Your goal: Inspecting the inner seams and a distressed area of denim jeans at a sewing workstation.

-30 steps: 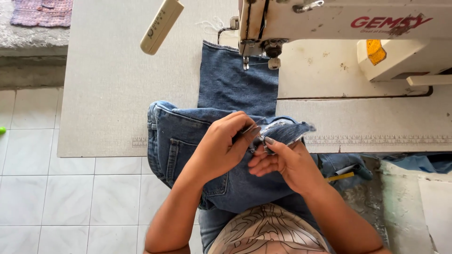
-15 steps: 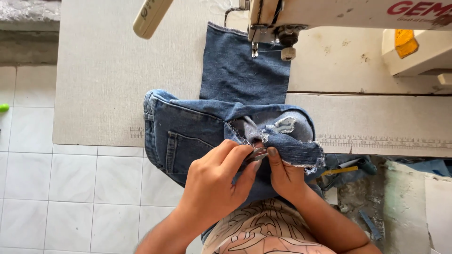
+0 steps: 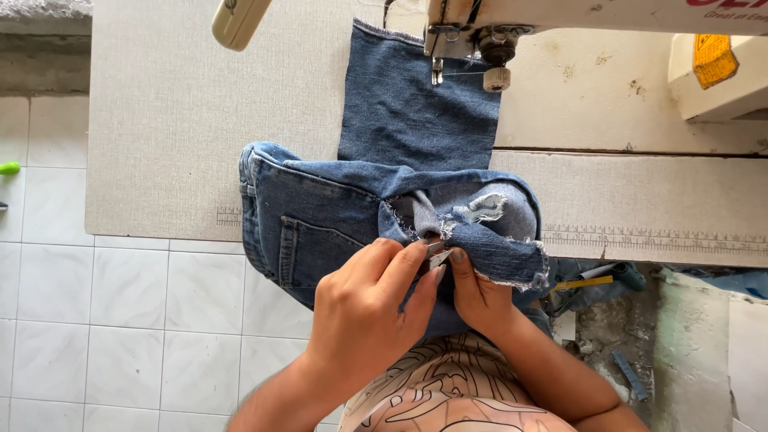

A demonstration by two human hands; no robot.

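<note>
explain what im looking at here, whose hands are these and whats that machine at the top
This is a view from a camera worn on a person's head, looking straight down at their own two bare hands, so the arms come in from the bottom edge.

The machine along the top is a cream industrial sewing machine; its needle and presser foot hang over a pale work table with a ruler printed along its front edge.

On the table lies a pair of blue jeans, one leg stretched up under the needle, the rest bunched at the table's edge with a frayed, torn patch showing.

The left hand and right hand meet at that frayed edge, pinching the denim. Something small and grey sits between the fingertips; I cannot tell what it is.

Below is white tiled floor.
</note>
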